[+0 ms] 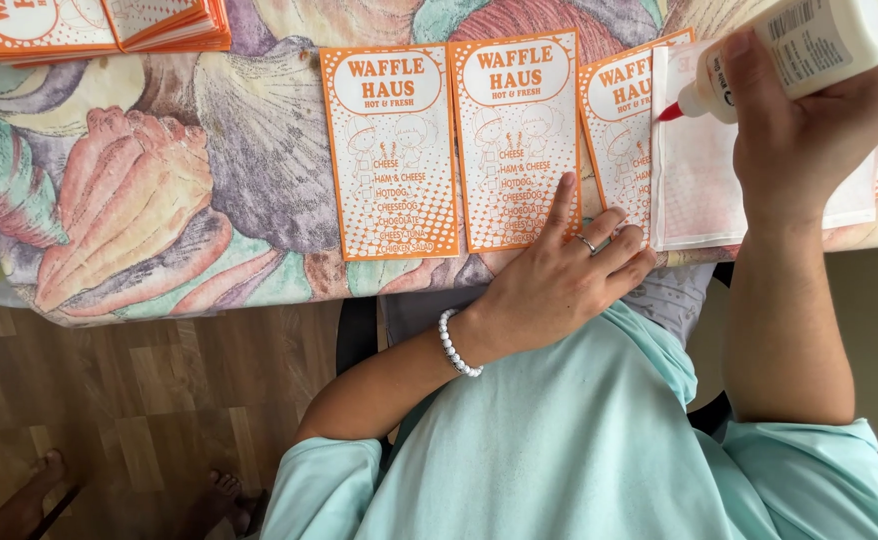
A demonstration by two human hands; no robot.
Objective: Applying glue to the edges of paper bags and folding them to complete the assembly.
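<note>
My right hand [804,130] grips a white glue bottle [789,50], tipped so its red nozzle points left over a blank white sheet [694,180]. My left hand [559,275], with a ring and a white bead bracelet, rests flat at the table's near edge, fingers lying on the lower parts of two orange-and-white printed cards [519,140] [619,130]. A third such card [391,150] lies apart to the left.
A stack of the same orange cards [99,25] sits at the back left. The table wears a floral cloth [159,200]. Below are wooden floor [139,400] and another person's bare feet [39,490].
</note>
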